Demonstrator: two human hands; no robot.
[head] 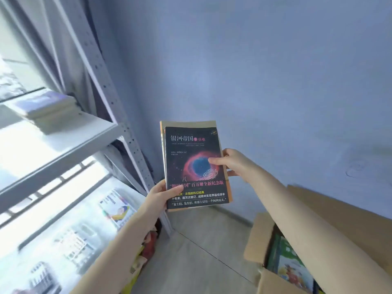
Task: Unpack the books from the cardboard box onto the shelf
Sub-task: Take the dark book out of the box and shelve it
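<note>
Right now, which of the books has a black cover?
The front book held in both hands, black with a red nebula; the shelf stack is pale, and the book in the box is brightly coloured.

Black book cover [196, 166] bears a red-blue nebula; blue wall [265, 71].

What the head view hides, crops or blurs

The tan book [209, 123] behind the black-covered book [196, 166] shows only as a strip along the top and right edges; its cover cannot be read. The right hand [232, 163] keeps its fingers behind the books, only the thumb in front; the left hand [162, 194] covers part of the red lettering. At lower right the cardboard box [257, 238] runs off the frame, and the right forearm crosses the picture books [294, 270] inside. At left the shelf [70, 141] is washed out by glare: the stack of books [47, 109] on it is blurred, and the covers [117, 206] on the lower level are unreadable.
</note>
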